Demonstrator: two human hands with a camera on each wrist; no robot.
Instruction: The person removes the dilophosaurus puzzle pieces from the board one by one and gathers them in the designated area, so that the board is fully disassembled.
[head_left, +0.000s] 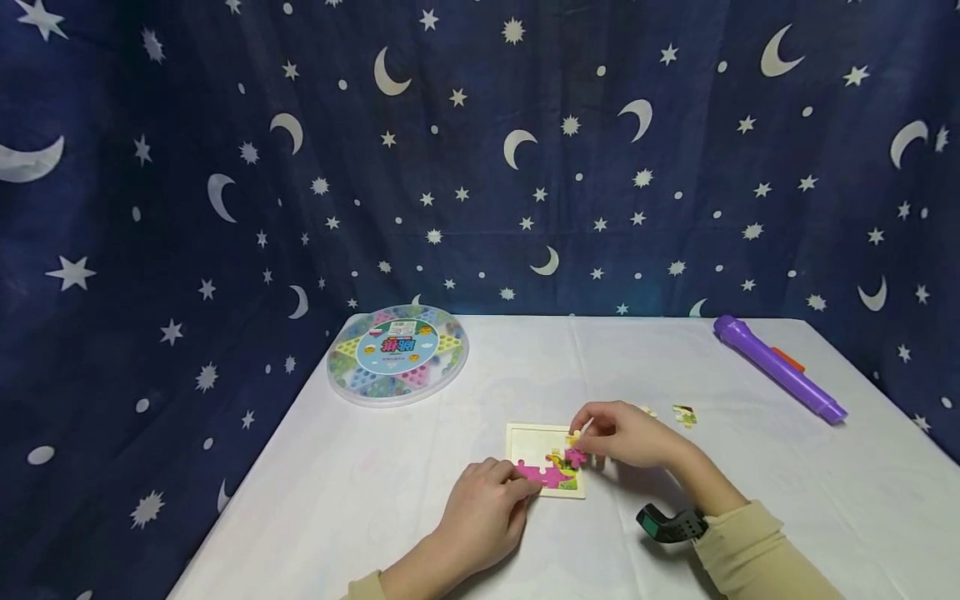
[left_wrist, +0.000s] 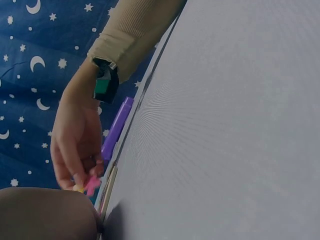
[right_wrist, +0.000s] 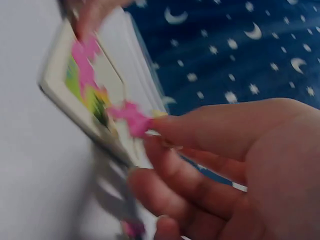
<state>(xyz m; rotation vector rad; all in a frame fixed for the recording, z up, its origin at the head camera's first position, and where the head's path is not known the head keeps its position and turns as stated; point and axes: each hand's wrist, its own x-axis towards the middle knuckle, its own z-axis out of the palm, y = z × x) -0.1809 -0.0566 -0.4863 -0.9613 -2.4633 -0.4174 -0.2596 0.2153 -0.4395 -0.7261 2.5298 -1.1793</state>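
A small square jigsaw puzzle tray point(head_left: 525, 427) with a pale rim lies on the white table. Joined pink, green and yellow puzzle pieces point(head_left: 543, 476) fill its near part. My left hand point(head_left: 483, 508) rests at the tray's near left, fingertips touching the pink pieces. Between thumb and fingers, my right hand point(head_left: 626, 433) pinches a pink puzzle piece point(right_wrist: 132, 119) over the tray's right side. Some yellow shows beside that piece, partly hidden by the fingers. In the left wrist view the right hand point(left_wrist: 77, 135) holds the pink piece point(left_wrist: 92, 185) low, near the table.
Loose puzzle pieces point(head_left: 684, 415) lie beyond my right hand. A round clear case with a colourful board game point(head_left: 397, 354) sits at the back left. A purple tube-shaped object point(head_left: 780, 368) with an orange part lies at the back right. A starry dark-blue curtain point(head_left: 480, 208) hangs behind.
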